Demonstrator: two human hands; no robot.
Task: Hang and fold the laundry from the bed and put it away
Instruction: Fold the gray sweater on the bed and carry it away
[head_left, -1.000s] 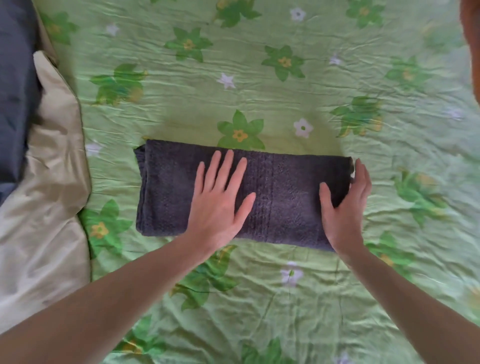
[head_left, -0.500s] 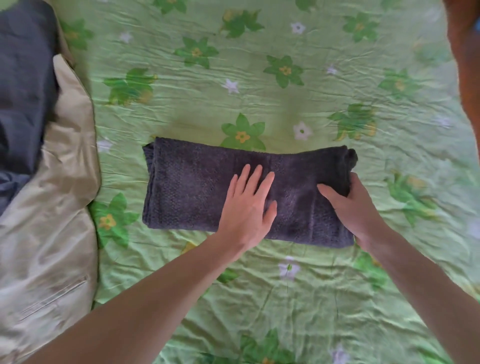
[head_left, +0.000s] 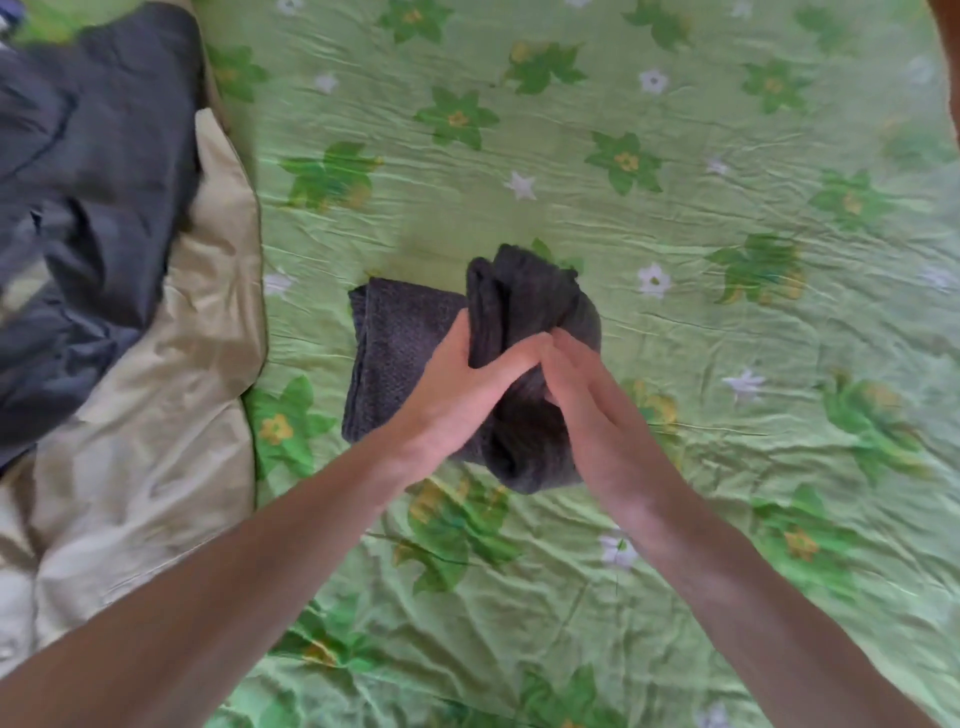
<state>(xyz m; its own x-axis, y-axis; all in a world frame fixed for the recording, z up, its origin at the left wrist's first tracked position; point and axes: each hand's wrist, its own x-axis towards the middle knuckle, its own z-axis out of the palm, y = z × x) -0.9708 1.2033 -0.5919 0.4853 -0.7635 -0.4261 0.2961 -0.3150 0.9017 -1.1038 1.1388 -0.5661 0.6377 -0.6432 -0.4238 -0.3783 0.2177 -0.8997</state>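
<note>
Covering nearly the whole view, a green sheet (head_left: 675, 260) with flower print lies wrinkled under everything. Left of it sits a beige cloth (head_left: 156, 415), and a dark blue garment (head_left: 93, 156) is heaped on that cloth's far part. A dark grey towel (head_left: 410, 353) lies mid-sheet, its left half flat, its right half lifted and doubled toward the left. The left hand (head_left: 457, 384) holds the raised fold, thumb on its left side, fingers across the front. The right hand (head_left: 587, 384) presses the fold's right side with straight fingers.
</note>
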